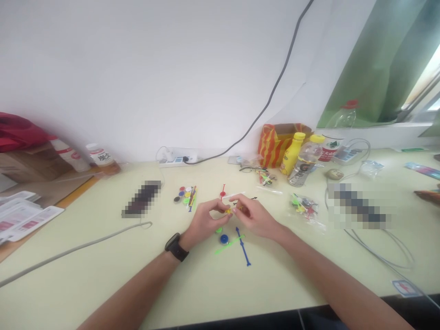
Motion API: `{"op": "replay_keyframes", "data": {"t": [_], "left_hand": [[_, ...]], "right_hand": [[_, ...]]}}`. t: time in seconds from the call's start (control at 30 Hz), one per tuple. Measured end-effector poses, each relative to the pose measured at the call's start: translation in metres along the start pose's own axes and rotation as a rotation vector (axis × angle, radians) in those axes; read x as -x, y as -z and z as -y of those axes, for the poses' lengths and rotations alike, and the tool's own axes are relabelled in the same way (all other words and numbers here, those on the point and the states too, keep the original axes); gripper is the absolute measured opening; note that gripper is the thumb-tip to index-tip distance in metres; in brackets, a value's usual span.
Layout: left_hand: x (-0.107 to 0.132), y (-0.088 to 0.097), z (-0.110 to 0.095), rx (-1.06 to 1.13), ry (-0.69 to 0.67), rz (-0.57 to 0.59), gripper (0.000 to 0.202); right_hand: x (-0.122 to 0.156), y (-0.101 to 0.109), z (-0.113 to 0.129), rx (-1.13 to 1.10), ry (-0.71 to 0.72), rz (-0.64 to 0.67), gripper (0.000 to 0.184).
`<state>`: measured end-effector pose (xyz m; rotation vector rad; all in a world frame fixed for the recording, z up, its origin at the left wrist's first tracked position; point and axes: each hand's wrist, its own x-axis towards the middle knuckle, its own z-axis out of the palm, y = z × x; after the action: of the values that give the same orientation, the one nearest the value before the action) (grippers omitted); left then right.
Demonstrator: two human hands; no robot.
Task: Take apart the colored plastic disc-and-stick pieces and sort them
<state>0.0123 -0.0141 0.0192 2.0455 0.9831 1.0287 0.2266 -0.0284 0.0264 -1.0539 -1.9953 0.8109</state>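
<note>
Above the middle of the table, my left hand [203,221] and my right hand [256,217] meet with fingertips pinched together on a small yellow plastic piece [228,211]. My fingers hide most of its shape. Just below them on the table lie a blue arrow spinner [242,245], a light green arrow [227,246], a round blue disc [224,239] and a green disc [219,230] partly behind my left hand. Beyond my fingertips is a red arrow spinner [222,193]. A black arrow [253,199] shows past my right fingers.
Coloured discs [182,194] and a bundle of arrows [192,198] lie left of my hands. Bagged arrows [304,206] sit to the right. Behind stand a yellow bottle [292,153], a clear bottle [304,165], a striped bag [271,146] and a power strip [177,158].
</note>
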Motion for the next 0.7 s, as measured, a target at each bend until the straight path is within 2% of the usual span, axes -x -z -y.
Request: {"op": "replay_keyframes", "data": {"t": [0.3, 0.53, 0.6, 0.7], "left_hand": [[0.000, -0.002, -0.004, 0.082, 0.008, -0.010, 0.013], [-0.004, 0.001, -0.014, 0.433, 0.080, 0.111, 0.018], [-0.005, 0.001, -0.012, 0.484, 0.118, 0.119, 0.018], [-0.006, 0.001, -0.004, 0.523, 0.167, 0.061, 0.026]], "right_hand": [[-0.001, -0.001, -0.002, -0.066, 0.011, 0.003, 0.030], [-0.005, 0.005, -0.006, -0.218, -0.027, -0.054, 0.028], [-0.007, 0.006, -0.006, -0.225, -0.043, -0.106, 0.029], [-0.008, 0.008, -0.006, -0.185, -0.026, -0.226, 0.029]]}}
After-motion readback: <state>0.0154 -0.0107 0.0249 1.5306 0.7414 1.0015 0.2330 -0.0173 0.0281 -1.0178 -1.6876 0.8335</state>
